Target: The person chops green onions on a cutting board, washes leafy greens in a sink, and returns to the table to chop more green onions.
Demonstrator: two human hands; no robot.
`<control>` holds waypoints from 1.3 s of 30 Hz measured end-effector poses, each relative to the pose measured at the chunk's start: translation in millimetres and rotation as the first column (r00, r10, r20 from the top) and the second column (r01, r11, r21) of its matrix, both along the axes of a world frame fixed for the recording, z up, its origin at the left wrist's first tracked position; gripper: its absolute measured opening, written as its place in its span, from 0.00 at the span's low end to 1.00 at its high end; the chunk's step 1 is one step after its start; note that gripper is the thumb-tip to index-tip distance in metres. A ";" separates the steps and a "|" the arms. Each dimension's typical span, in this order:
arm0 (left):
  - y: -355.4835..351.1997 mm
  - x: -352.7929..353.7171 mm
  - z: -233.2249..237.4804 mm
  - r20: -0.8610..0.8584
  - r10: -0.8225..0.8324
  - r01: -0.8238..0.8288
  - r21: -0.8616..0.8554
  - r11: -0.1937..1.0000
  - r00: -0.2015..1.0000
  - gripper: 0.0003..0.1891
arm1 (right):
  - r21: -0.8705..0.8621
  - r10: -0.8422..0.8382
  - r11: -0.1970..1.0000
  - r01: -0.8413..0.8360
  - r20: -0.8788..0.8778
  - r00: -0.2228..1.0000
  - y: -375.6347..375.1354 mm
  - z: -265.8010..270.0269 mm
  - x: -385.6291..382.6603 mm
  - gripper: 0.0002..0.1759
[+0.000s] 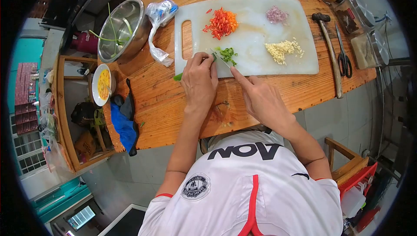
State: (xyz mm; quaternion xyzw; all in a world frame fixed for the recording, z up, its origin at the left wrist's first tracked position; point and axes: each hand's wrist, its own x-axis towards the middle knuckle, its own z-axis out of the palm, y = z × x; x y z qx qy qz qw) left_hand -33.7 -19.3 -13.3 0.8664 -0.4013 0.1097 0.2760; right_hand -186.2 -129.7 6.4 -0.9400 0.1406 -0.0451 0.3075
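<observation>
My left hand [200, 77] is closed over a slim green vegetable [178, 77], pressing it down at the near edge of the white cutting board [256, 68]. One end of the vegetable sticks out to the left of the hand. In my right hand [263, 99] is a knife [223, 61], index finger stretched along the blade, its edge right beside the left fingertips. Chopped green pieces [228, 54] lie just past the blade. Farther up the board are piles of chopped red pepper [221, 23], minced purple onion [276, 15] and minced garlic [283, 51].
A steel bowl [137, 40] with green stems, a plastic bag [158, 23] and a white bowl of yellow food [103, 84] stand left. A blue-black cloth [124, 121] hangs over the table's edge. Right of the board lie a hammer [328, 49] and scissors [344, 62], near jars [365, 49].
</observation>
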 end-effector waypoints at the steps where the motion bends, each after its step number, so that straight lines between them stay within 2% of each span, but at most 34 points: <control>1: -0.8 -1.3 1.9 0.001 0.005 -0.005 0.008 1.000 1.000 0.04 | -0.004 0.011 1.000 -0.011 0.010 1.000 0.2 -0.7 -0.1 0.37; 5: -1.6 4.4 -3.3 -0.079 0.016 -0.019 -0.038 0.999 0.997 0.04 | 0.086 -0.008 0.996 0.007 0.018 1.000 -6.5 -0.2 -1.9 0.36; 9: -1.0 2.7 -4.4 -0.071 0.022 -0.027 -0.075 0.997 0.997 0.04 | 0.145 -0.023 0.989 0.016 0.050 0.998 -12.2 -1.2 -5.5 0.35; 14: -6.3 -3.0 0.9 -0.084 0.069 -0.072 -0.036 0.997 0.994 0.04 | 0.060 0.001 0.998 -0.004 0.059 0.998 -7.7 2.4 -5.8 0.33; 22: -6.8 -0.1 2.0 -0.088 0.062 -0.064 -0.016 0.998 0.994 0.04 | 0.095 -0.005 0.996 0.001 0.048 0.999 -3.9 4.4 -7.3 0.36; 28: -8.4 2.3 5.8 -0.107 0.072 -0.070 0.023 0.997 0.992 0.04 | 0.074 0.047 0.996 -0.042 -0.060 0.997 -3.0 12.0 -5.9 0.38; 34: -8.1 3.6 6.9 -0.136 0.068 -0.063 0.034 0.997 0.988 0.03 | -0.076 0.039 0.996 -0.046 -0.096 0.995 6.0 7.2 10.0 0.42; 39: -4.5 6.8 3.0 -0.107 0.070 -0.072 -0.013 0.997 0.992 0.04 | -0.072 0.057 0.995 -0.064 -0.087 0.995 5.7 0.9 5.5 0.42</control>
